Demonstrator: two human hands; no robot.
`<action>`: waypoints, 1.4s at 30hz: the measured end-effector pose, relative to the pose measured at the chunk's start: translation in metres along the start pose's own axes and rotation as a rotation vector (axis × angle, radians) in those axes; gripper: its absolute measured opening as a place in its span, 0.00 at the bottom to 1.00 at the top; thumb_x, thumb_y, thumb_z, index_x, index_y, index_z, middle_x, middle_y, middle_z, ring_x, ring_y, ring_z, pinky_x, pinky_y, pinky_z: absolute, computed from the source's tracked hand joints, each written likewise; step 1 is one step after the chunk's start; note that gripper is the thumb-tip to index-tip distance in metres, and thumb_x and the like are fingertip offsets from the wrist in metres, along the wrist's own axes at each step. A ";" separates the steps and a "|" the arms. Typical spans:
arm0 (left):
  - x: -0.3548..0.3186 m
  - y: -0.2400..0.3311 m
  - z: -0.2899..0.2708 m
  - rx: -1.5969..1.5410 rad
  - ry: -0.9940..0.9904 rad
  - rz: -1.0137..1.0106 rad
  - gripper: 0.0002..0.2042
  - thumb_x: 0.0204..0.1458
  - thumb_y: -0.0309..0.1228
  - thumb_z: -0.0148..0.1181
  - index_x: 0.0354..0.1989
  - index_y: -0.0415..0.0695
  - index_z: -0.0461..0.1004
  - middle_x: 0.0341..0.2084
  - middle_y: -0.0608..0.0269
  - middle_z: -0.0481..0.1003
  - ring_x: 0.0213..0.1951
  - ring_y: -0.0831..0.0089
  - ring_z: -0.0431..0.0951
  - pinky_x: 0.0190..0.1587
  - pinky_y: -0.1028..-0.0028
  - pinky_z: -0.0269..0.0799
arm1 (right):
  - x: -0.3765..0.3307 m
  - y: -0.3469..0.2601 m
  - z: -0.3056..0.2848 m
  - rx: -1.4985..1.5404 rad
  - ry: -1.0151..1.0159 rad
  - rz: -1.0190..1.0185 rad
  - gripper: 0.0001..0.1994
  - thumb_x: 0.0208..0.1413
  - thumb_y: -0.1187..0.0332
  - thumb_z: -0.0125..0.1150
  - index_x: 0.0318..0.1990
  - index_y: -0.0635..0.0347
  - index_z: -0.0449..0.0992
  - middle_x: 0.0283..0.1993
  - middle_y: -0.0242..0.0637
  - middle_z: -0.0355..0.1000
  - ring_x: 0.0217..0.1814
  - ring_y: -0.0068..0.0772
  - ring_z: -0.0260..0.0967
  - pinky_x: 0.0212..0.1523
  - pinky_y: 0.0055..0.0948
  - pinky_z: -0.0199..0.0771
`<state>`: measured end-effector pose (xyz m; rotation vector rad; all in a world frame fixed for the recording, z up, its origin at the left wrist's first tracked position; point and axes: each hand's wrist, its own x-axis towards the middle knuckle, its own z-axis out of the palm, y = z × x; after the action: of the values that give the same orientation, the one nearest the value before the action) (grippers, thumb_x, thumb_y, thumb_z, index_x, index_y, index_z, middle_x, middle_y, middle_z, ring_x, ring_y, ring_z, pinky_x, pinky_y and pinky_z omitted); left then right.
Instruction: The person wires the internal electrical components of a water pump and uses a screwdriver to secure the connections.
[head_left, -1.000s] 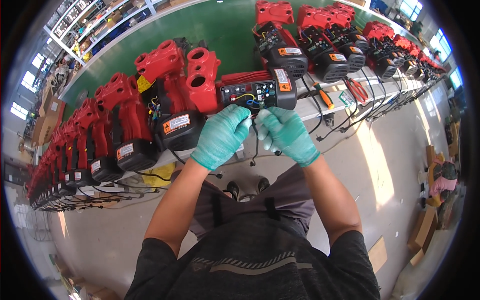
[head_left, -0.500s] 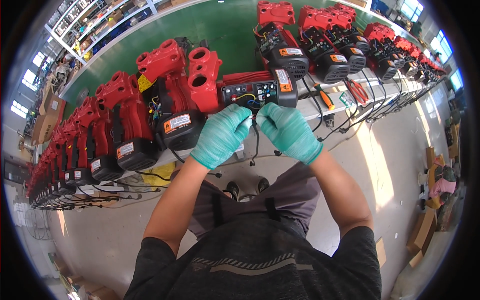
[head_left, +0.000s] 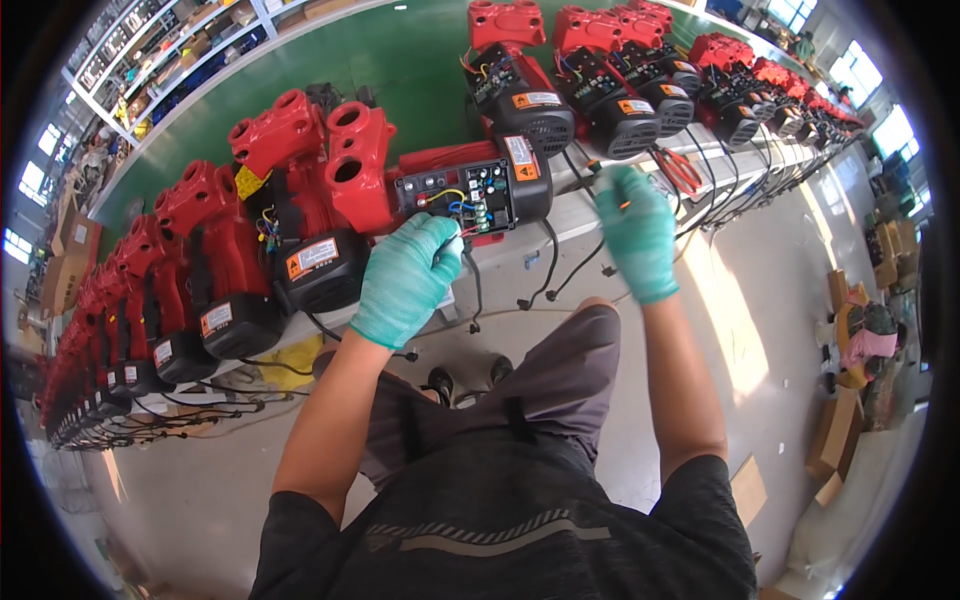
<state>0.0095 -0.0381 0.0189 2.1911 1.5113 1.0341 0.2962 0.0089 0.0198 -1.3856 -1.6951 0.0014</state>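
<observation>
A red motor unit point(head_left: 450, 157) lies on its side before me, its black control box open over a circuit board point(head_left: 485, 190) with yellow and blue wires. At the box's lower edge my left hand point(head_left: 408, 280), in a green glove, is closed in a pinch on thin wires point(head_left: 466, 232); the fingertips partly hide them. A black cable point(head_left: 476, 290) hangs just below. To the right, my gloved right hand point(head_left: 640, 235) is closed around a screwdriver point(head_left: 625, 206) at the bench edge. Its orange handle shows between slightly blurred fingers, and most of the tool is covered.
Rows of similar red units with black covers stand left point(head_left: 235, 270) and right point(head_left: 620, 110) along the green-topped bench point(head_left: 410, 60). Red-handled pliers point(head_left: 680, 172) lie right of my right hand. Black power cables point(head_left: 545, 280) dangle off the front edge. Shelving point(head_left: 130, 100) stands at the far left.
My right hand has left the wires and moved right onto the screwdriver. My left hand stays pinched at the circuit board. The whole view has shifted slightly.
</observation>
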 end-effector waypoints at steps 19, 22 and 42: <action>0.008 0.002 0.005 -0.026 0.032 -0.031 0.07 0.54 0.23 0.66 0.40 0.39 0.79 0.31 0.49 0.79 0.34 0.51 0.81 0.40 0.60 0.77 | -0.052 -0.006 -0.093 0.467 0.281 0.172 0.13 0.67 0.75 0.64 0.56 0.65 0.73 0.46 0.38 0.77 0.38 0.21 0.73 0.41 0.23 0.77; 0.010 -0.001 0.002 -0.023 0.007 -0.054 0.06 0.55 0.24 0.66 0.39 0.38 0.78 0.32 0.48 0.80 0.34 0.48 0.80 0.40 0.59 0.77 | -0.066 -0.051 -0.119 0.510 0.330 -0.010 0.16 0.70 0.75 0.59 0.61 0.65 0.65 0.52 0.50 0.78 0.35 0.30 0.78 0.40 0.28 0.82; 0.008 -0.004 0.013 -0.022 0.079 -0.016 0.04 0.53 0.26 0.66 0.35 0.41 0.77 0.30 0.49 0.78 0.34 0.49 0.80 0.41 0.56 0.76 | -0.102 -0.103 -0.068 0.416 0.120 -0.216 0.16 0.69 0.71 0.63 0.57 0.57 0.63 0.54 0.53 0.74 0.40 0.35 0.80 0.43 0.30 0.84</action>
<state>0.0170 -0.0272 0.0101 2.1439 1.5406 1.1393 0.2537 -0.1427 0.0481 -0.8761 -1.6241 0.1384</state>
